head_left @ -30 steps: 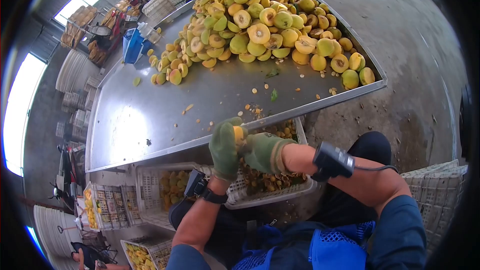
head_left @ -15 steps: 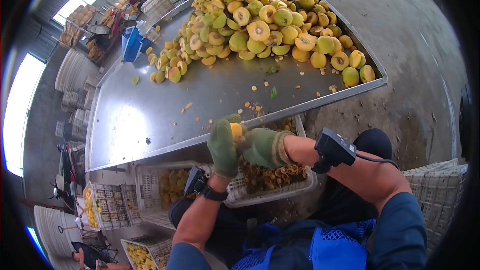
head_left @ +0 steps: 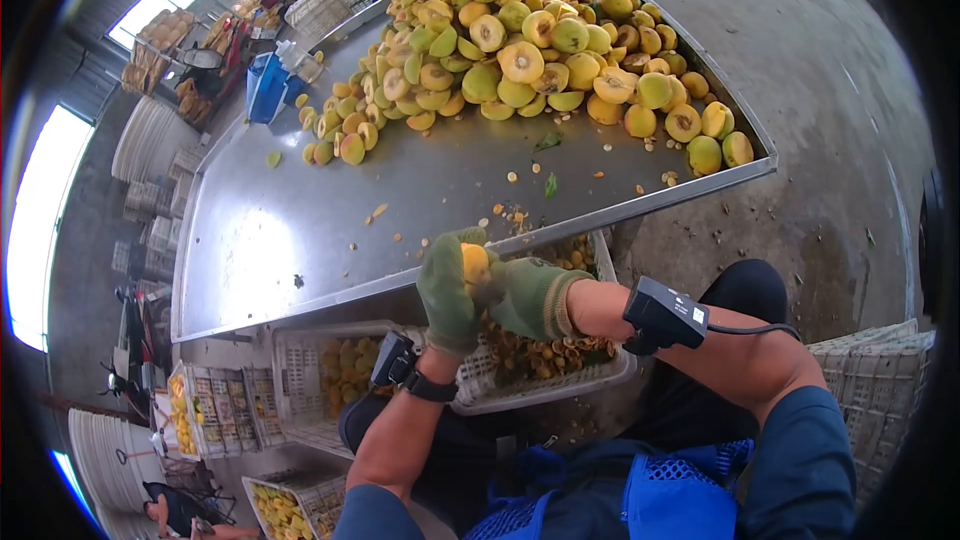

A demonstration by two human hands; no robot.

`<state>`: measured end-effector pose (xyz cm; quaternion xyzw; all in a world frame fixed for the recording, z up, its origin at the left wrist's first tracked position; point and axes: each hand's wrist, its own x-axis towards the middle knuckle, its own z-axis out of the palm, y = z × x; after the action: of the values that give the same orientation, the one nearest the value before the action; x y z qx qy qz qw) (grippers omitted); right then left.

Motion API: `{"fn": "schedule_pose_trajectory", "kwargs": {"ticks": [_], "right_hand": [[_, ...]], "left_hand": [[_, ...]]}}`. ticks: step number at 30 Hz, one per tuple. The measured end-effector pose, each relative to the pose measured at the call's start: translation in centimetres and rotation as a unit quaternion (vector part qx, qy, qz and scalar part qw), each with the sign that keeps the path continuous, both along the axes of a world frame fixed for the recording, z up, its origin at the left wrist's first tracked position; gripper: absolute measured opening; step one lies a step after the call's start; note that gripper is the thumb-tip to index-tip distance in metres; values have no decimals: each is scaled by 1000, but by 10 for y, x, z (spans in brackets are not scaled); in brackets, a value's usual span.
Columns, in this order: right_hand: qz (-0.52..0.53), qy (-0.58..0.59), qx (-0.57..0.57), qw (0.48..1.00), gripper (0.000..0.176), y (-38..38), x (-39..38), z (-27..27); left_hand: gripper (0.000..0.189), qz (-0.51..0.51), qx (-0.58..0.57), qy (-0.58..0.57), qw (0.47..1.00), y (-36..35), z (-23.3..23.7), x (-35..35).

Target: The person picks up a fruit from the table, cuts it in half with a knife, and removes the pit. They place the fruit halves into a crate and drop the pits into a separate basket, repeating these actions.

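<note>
My left hand (head_left: 449, 296), in a green glove, is closed around a yellow peach half (head_left: 475, 261) at the metal table's near edge. My right hand (head_left: 532, 298), also gloved in green, is closed and pressed up against the fruit. Whatever its fingers grip is hidden between the hands. Directly beneath them stands a white plastic crate (head_left: 625, 374) with brownish-yellow peach scraps inside. On the metal table (head_left: 370, 210) lies a large heap of halved yellow-green peaches (head_left: 520, 62).
Another white crate (head_left: 287, 360) at the left holds peach halves; a further crate (head_left: 262, 493) of yellow fruit sits lower down. A blue container (head_left: 266, 90) stands on the table's far left. Stacked crates (head_left: 875, 390) are at my right. People sit at the far side and lower left.
My hands stay together on the peach half with hardly any movement. The view has shifted slightly. At the table's far side, another person's gloved hand has changed position.
</note>
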<state>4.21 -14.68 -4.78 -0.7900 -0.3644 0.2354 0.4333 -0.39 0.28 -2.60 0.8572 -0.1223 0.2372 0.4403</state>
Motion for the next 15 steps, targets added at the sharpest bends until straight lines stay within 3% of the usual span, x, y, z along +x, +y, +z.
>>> {"fn": "schedule_pose_trajectory", "kwargs": {"ticks": [1,2,5,8,10,13,15], "right_hand": [[-10,54,35,998,19,-2,0,1],[-20,110,70,991,18,-4,-3,1],[6,157,59,986,19,-3,2,7],[20,-94,10,995,23,-7,0,9],[-32,-80,-52,995,25,-14,-4,27],[-61,-82,-106,989,25,-20,-6,45],[-60,-82,-122,987,25,-18,-8,45]], "left_hand": [[48,6,6,-7,1000,0,-3,2],[46,16,-59,37,997,0,-5,0],[41,41,-180,117,976,-4,-4,-2],[37,29,-92,73,993,-1,-4,2],[32,-2,41,0,999,5,0,9],[25,-10,-76,107,991,1,3,3],[26,-8,-71,131,989,-1,11,1]]}}
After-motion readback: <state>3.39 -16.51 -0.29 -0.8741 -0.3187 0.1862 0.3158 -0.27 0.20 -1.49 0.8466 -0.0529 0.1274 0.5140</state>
